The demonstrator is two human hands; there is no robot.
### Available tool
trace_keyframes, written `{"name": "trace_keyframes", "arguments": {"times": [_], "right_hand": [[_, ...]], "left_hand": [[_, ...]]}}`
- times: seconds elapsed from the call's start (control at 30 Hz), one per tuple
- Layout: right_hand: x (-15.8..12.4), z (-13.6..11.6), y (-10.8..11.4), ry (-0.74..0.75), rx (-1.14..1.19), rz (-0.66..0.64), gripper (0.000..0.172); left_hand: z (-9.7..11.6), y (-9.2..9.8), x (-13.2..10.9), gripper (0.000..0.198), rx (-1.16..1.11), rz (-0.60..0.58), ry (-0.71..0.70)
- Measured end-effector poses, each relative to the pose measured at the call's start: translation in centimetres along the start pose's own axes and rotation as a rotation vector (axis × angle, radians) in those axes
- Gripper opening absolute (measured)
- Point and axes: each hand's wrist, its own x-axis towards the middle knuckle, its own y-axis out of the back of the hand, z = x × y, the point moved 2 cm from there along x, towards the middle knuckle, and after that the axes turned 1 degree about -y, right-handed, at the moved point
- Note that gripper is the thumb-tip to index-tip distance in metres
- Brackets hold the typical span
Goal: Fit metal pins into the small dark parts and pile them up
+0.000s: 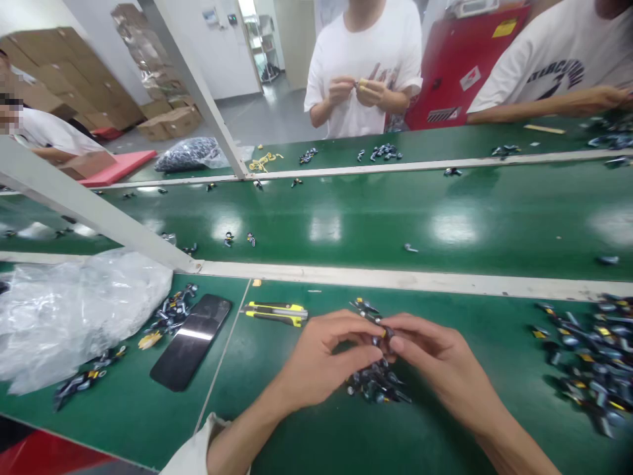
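Note:
In the head view my left hand (329, 356) and my right hand (435, 363) meet over the green bench. Their fingertips are closed on a small dark part with a yellow spot (384, 333), pinched between them; its exact kind is too small to tell. Right below the hands lies a pile of similar small dark, shiny parts (378, 384), partly covered by my fingers. A few more parts (364, 305) lie just beyond my left hand. To the left of that hand rests a yellow and black utility knife (277, 313).
A dark phone (191, 342), clear plastic bags (79, 310) and small parts (175, 309) lie at left. A larger heap of parts (593, 356) is at right. Beyond a white rail (346, 274) runs a green belt (346, 218) with scattered parts. People in white shirts work opposite.

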Motion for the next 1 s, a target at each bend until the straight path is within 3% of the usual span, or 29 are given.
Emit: {"name": "trace_keyframes", "arguments": {"times": [0.13,0.33,0.6,0.73,1.0], "right_hand": [[-0.1,0.7,-0.2,-0.009,0.033,0.035,0.014],[-0.3,1.5,-0.7,-0.038,0.137,0.03,0.015],[-0.4,0.8,-0.8,0.002,0.133,-0.003,0.018],[-0.5,0.3,-1.0,0.042,0.075,0.085,0.018],[-1.3,-0.3,-1.3,0.334,-0.125,0.236,0.024]], "left_hand": [[0.6,-0.8,-0.4,0.024,0.335,0.061,-0.238],[0.9,-1.5,-0.8,0.02,0.418,0.164,-0.395],[1.2,-1.3,-1.1,0.021,0.409,0.182,-0.319],[1.0,-1.5,-1.3,0.029,0.373,0.266,-0.306],[0.7,-1.7,-1.4,0.026,0.143,0.257,-0.273]]}}
